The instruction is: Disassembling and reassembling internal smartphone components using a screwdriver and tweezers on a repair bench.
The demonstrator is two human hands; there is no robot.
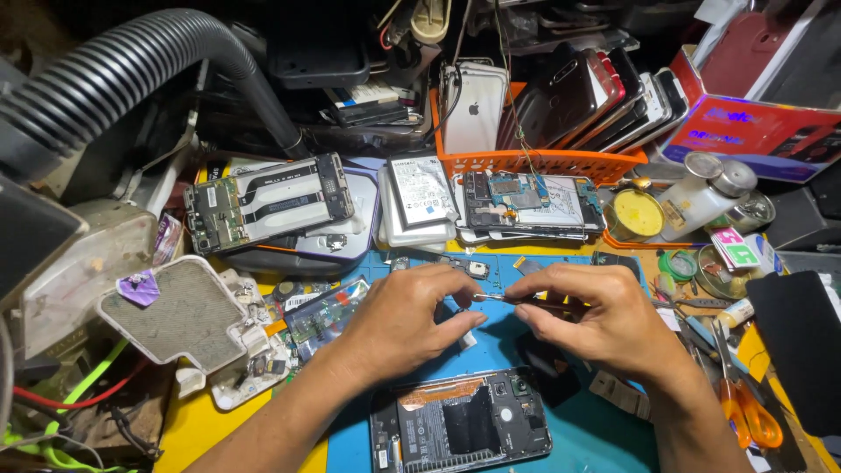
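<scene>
The blue mat [604, 438] was crowded, free only at five o'clock. An opened phone [462, 429] lay at its six o'clock edge. The right hand [604, 320] pinched tweezers [517, 300]; the left hand [407, 320] pinched their tip, touching.

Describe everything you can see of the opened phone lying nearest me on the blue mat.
The opened phone lies flat on the blue mat, back cover off, its long side running left to right. A dark battery fills its middle, with an orange strip above it and camera parts at the right end. Neither hand touches it; both hover just beyond it.
</scene>
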